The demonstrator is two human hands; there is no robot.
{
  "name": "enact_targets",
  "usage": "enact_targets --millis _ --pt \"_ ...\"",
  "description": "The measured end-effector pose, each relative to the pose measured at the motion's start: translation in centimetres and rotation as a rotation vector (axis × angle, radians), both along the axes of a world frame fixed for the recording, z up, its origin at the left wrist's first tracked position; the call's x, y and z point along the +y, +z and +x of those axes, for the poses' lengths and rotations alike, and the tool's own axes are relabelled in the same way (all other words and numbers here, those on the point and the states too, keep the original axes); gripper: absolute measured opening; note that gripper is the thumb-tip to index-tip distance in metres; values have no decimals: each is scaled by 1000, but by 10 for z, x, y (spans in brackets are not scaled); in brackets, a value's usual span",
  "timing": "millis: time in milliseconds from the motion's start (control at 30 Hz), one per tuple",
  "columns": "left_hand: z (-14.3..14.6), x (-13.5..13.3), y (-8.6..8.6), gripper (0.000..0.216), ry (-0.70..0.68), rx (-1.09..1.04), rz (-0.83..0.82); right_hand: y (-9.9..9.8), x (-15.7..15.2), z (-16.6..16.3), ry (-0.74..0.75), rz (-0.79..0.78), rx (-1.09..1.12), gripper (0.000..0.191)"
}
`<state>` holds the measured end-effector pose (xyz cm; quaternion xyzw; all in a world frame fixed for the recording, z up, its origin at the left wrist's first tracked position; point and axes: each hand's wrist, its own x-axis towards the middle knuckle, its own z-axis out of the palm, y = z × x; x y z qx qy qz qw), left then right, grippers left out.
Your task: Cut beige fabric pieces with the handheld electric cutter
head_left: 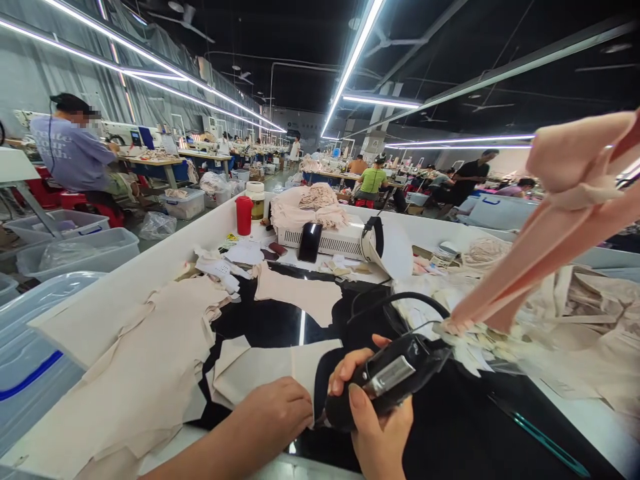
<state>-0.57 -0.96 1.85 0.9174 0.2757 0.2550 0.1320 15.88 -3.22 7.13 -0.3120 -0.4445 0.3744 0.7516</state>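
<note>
My right hand [373,413] is wrapped round a black hand-held electric tool [387,380] with a metal plate and a black cord [400,300] looping away over the table. The tool's tip meets the lower end of a pink fabric strip [540,247] that hangs in from the upper right. My left hand [277,410] is closed, knuckles up, resting on a beige fabric piece [265,373] on the glossy black tabletop [270,320]. What its fingers grip is hidden.
Cut beige fabric pieces [135,373] cover the left of the table. Behind stand a white machine box [330,240] with folded fabric on it, a red cup [244,215] and a jar [257,199]. A teal pen [543,437] lies right. Plastic bins [75,250] and other workers fill the hall.
</note>
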Motion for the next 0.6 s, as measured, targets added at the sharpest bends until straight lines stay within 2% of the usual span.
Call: enact_targets --millis 200,333,600 --pt "1 5 3 14 67 17 -63 -2 -1 1 5 -4 -7 49" --pt "3 7 1 29 130 12 -88 -1 -1 1 10 1 4 47" --pt "3 6 -5 29 138 2 -111 -1 -1 0 0 -4 -4 49"
